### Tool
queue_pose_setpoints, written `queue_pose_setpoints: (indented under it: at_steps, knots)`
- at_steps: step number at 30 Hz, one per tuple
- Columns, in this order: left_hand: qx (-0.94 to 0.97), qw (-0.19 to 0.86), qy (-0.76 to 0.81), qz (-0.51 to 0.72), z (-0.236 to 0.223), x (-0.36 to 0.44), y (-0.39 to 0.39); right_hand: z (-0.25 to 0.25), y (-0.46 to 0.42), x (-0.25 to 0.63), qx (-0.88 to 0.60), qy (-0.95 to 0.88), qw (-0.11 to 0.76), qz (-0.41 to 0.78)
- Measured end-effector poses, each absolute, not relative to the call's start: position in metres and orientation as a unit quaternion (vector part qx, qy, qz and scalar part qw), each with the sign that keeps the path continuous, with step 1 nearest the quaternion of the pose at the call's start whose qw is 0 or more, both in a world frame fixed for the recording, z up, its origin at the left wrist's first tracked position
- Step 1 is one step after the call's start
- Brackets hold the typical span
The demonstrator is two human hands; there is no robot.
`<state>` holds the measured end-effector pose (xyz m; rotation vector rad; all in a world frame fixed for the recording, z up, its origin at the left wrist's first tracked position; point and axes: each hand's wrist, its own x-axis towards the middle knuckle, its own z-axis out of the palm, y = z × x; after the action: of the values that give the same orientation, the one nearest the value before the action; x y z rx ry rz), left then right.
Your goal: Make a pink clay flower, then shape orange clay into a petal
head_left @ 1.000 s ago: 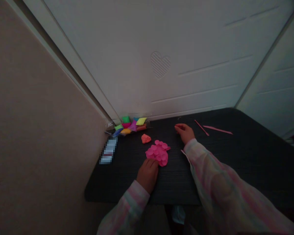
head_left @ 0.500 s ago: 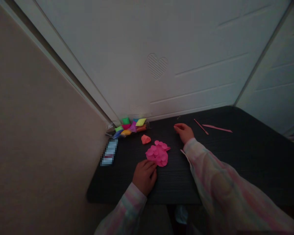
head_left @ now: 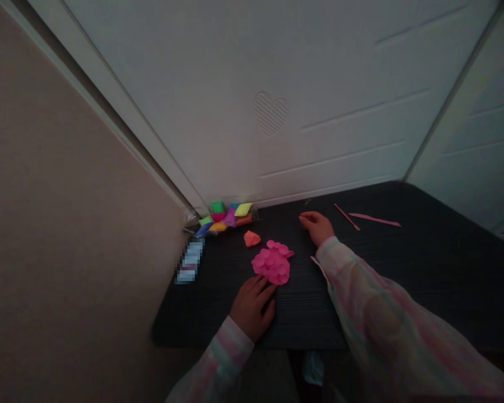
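Note:
A bright pink clay piece [head_left: 273, 263], covered with several small flattened rounds, lies on the dark table. My left hand [head_left: 254, 308] rests at its near edge with the fingers stretched out and a little apart, the fingertips touching the clay. Up and to the right, over the table, my right hand [head_left: 317, 225] has its thumb and fingertips pressed together. Whatever sits in that pinch, if anything, is too small to make out. An orange-coral lump of clay [head_left: 252, 239] lies just beyond the pink piece.
Plastic packets of coloured clay [head_left: 224, 218] lie against the white panel at the back left. A blurred-out pale object [head_left: 190, 261] is at the table's left edge. Two pink modelling tools, a short one [head_left: 346, 216] and a longer one [head_left: 376, 219], lie beyond my right hand.
My left hand has shifted slightly right along the near edge of the pink clay, and its fingers have spread somewhat. My right hand keeps its pinch in nearly the same spot.

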<state>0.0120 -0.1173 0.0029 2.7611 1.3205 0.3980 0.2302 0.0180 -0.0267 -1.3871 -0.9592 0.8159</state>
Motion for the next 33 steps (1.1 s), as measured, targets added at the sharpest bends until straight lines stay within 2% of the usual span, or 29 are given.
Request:
queue_pose_setpoints:
  at_steps: [33]
  knots:
    - [0.882,0.049,0.457,0.105,-0.001,0.026,-0.116,-0.026,0.018,0.231,-0.596,-0.416,0.586,0.357]
